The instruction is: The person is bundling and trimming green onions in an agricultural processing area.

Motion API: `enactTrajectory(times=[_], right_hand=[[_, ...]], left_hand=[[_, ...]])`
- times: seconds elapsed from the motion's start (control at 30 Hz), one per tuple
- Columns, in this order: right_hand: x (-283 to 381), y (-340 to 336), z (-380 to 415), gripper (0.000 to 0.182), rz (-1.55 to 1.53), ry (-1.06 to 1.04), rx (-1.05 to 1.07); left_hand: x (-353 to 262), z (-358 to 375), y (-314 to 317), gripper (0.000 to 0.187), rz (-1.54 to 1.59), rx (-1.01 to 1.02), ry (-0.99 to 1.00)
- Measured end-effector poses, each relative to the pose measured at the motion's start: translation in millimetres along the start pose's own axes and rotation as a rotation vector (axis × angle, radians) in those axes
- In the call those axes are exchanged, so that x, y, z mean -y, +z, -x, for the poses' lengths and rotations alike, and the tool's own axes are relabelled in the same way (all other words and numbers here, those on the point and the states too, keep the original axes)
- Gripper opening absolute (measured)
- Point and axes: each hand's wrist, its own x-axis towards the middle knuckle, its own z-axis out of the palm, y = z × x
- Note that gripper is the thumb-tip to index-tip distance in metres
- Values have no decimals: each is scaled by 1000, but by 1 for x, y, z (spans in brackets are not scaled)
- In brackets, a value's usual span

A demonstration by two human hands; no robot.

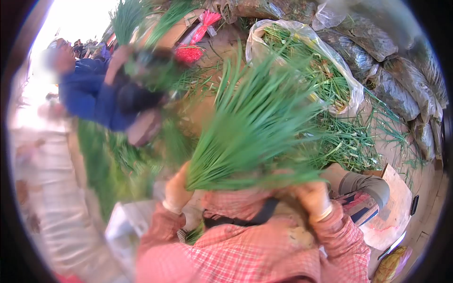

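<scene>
A large fan-shaped bunch of long green leafy stalks (255, 122) spreads up and to the right in front of my chest. My left hand (177, 188) is wrapped round its gathered base at the lower left. On the right side, my right hand (309, 195) is closed at the bunch's lower right edge, its fingertips blurred and partly hidden by leaves; what it grips cannot be made out. Both wrists show pale cuffs below red checked sleeves.
At the left a co-worker in a blue top (101, 99) bends near more green stalks (122, 160). An open plastic bag of greens (347, 70) lies at the upper right, beside filled bags (396, 85). Red ties (188, 53) lie top centre. Loose stalks (349, 144) cover the floor.
</scene>
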Motion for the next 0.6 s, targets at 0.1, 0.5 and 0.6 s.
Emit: enactTrajectory(times=[0.1, 0.5, 0.6], right_hand=[[11, -62, -10, 9, -169, 403, -388], [59, -143, -27, 76, 853, -88, -525], [146, -134, -62, 80, 632, -473, -512]], left_hand=[[-1, 0, 1, 61, -74, -29, -8], [-42, -93, -86, 50, -870, -391, 599], [-134, -143, -78, 47, -565, -369, 817]])
